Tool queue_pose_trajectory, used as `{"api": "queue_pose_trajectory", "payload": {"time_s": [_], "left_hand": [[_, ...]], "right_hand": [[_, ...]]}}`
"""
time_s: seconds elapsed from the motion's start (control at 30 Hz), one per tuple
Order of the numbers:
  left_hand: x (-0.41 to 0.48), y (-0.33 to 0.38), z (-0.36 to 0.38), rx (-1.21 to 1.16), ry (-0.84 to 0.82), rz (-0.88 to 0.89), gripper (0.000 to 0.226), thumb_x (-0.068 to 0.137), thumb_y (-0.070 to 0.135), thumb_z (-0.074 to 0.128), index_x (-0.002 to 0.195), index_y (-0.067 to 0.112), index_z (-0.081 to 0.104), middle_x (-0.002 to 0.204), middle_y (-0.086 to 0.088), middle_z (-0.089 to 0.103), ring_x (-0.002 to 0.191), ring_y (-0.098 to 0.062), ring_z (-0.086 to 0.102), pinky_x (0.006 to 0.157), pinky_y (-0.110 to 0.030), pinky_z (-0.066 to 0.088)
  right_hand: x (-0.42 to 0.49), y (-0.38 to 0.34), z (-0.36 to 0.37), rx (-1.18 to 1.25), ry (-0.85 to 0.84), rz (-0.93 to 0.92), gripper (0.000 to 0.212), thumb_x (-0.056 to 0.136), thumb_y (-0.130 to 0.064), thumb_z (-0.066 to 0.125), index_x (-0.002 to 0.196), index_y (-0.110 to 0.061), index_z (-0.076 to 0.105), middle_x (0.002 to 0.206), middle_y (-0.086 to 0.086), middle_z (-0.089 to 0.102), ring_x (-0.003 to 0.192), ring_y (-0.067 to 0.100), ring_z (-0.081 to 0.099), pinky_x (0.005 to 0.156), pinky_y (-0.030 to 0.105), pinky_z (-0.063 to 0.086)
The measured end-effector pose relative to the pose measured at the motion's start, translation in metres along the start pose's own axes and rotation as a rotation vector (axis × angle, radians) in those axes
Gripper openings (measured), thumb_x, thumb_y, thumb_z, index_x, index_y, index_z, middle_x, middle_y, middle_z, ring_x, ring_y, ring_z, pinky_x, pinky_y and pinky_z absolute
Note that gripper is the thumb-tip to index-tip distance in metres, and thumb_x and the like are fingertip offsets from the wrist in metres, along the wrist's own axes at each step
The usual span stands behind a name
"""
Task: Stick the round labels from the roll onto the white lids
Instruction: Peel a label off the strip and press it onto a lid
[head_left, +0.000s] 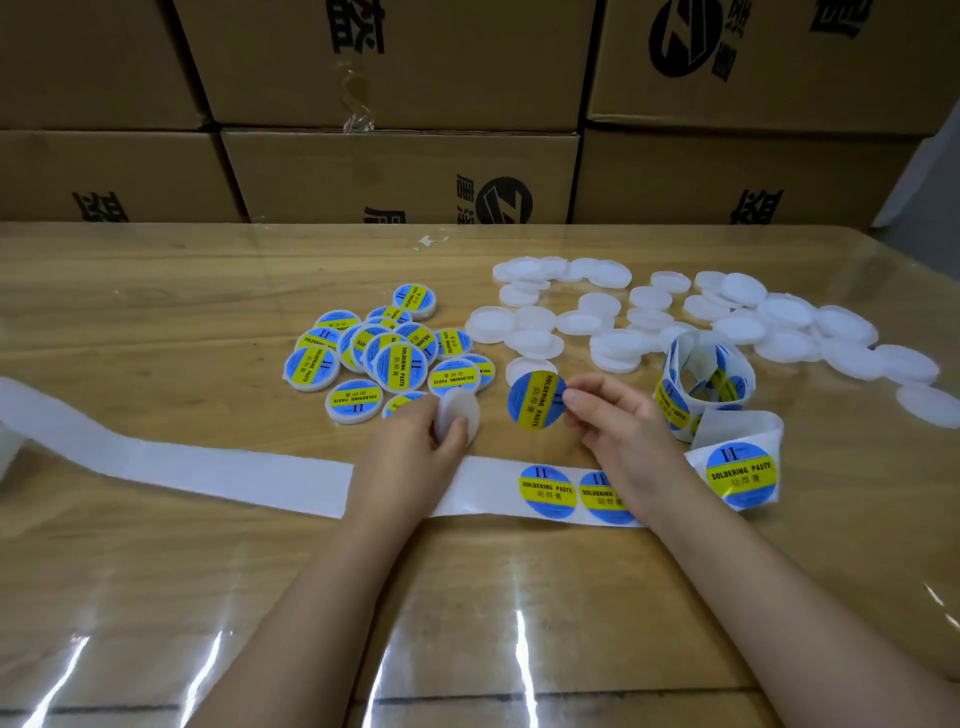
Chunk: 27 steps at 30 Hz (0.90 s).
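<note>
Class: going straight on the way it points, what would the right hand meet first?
Probably the white lid in the left hand: the right hand, pinching a label, points leftward toward it.

A packing or stockroom workplace is indicated. Brown cardboard cartons (400, 176), printed with black logos and characters and sealed with tape, are stacked as a wall directly behind the wooden table (156, 291), which is covered by a clear plastic sheet (519, 649). Batch work is shown by a heap of plain white lids (740, 328), a second heap of labelled lids (400, 366), and a label roll (675, 395) whose backing strip (234, 470) is laid across the table. "SOLDERING PASTE" is printed on the round labels (548, 491).
</note>
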<state>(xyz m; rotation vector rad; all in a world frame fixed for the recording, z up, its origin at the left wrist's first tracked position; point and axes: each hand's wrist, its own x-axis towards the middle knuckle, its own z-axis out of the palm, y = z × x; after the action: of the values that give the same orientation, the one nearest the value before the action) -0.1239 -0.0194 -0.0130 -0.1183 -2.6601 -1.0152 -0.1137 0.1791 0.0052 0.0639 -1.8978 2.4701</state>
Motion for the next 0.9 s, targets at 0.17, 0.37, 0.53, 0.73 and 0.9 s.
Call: {"api": "queue_pose_trajectory", "payload": {"time_s": [0.17,0.37,0.53,0.73,0.9], "left_hand": [[0.003,0.001,-0.017,0.045,0.014,-0.144,0.024,0.092,0.030,0.048,0.072,0.020,0.041,0.069,0.004,0.050,0.070,-0.024,0.050,0.056,-0.036,0.034],[0.011,0.036,-0.005,-0.172,-0.008,-0.156,0.008,0.091,0.018,0.046,0.087,0.011,0.046,0.080,-0.006,0.051,0.081,-0.031,0.052,0.057,-0.032,0.031],[0.006,0.040,0.008,-0.594,-0.131,-0.176,0.006,0.089,0.018,0.062,0.091,0.012,0.060,0.068,0.010,0.059,0.061,-0.003,0.053,0.055,-0.018,0.042],[0.007,0.031,0.016,-0.816,-0.187,-0.209,0.015,0.096,0.013,0.052,0.097,0.001,0.060,0.069,-0.004,0.072,0.057,-0.014,0.063,0.054,-0.020,0.052],[0.013,0.026,0.018,-0.955,-0.286,-0.221,0.019,0.096,0.003,0.044,0.104,0.007,0.062,0.083,-0.009,0.074,0.079,-0.022,0.070,0.070,-0.023,0.057]], "right_hand": [[0.001,0.001,0.002,0.003,-0.058,0.078,0.010,0.066,-0.022,0.069,0.073,-0.022,0.075,0.076,-0.001,0.069,0.072,0.011,0.058,0.069,0.017,0.050],[0.002,0.001,0.003,0.053,-0.038,0.088,0.011,0.064,-0.022,0.070,0.074,-0.019,0.075,0.078,0.003,0.068,0.077,0.018,0.056,0.072,0.022,0.048],[0.003,0.001,0.000,0.142,-0.015,0.082,0.014,0.066,-0.018,0.069,0.080,-0.015,0.071,0.077,0.002,0.068,0.074,0.013,0.057,0.067,0.018,0.049],[0.011,0.001,0.000,0.206,0.098,0.043,0.007,0.065,-0.017,0.068,0.069,-0.018,0.074,0.070,-0.001,0.065,0.060,0.006,0.052,0.059,0.014,0.046],[0.015,0.003,-0.001,0.228,0.150,0.021,0.010,0.068,-0.020,0.067,0.068,-0.022,0.077,0.063,-0.004,0.061,0.055,0.003,0.050,0.057,0.013,0.045]]}}
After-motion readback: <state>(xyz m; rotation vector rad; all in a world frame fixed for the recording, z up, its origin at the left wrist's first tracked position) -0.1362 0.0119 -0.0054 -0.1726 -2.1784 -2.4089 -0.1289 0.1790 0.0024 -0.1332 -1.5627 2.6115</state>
